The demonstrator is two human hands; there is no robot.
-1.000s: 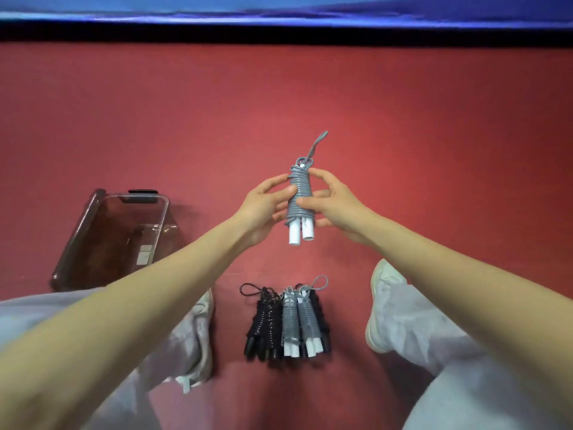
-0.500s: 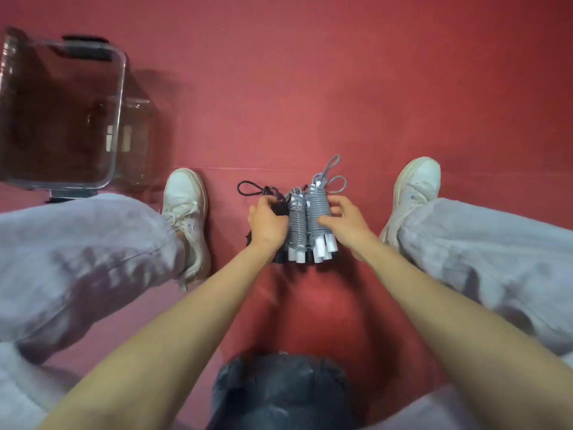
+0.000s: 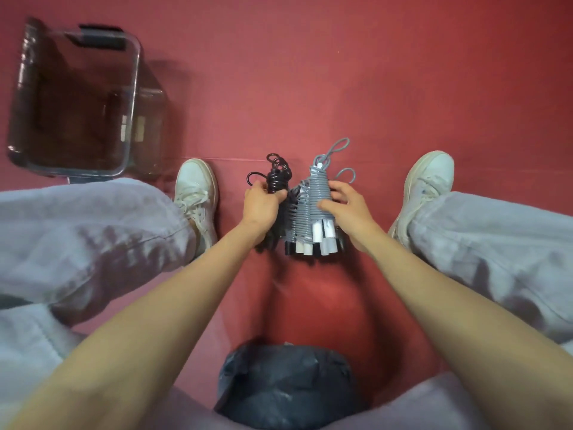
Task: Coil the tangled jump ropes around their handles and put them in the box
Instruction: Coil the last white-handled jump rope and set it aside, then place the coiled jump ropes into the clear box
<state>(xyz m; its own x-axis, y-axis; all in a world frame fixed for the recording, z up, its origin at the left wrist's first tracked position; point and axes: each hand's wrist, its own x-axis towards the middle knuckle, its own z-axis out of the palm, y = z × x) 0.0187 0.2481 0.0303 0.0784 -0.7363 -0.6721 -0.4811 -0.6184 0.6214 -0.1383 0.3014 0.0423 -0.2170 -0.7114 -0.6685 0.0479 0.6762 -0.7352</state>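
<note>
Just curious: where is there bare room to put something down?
Bare floor stretches from the box to the right shoe; the box looks empty. Crowded between that shoe and the left shoe: left hand grips black ropes, right hand gray ropes.

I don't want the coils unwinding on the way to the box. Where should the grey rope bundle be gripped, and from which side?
Probably across the coiled middle of the grey rope bundle, from the right, where the right hand grips: its wraps bind the handles. The loose loops at its far end and the white handle ends might let the coils slip.
</note>
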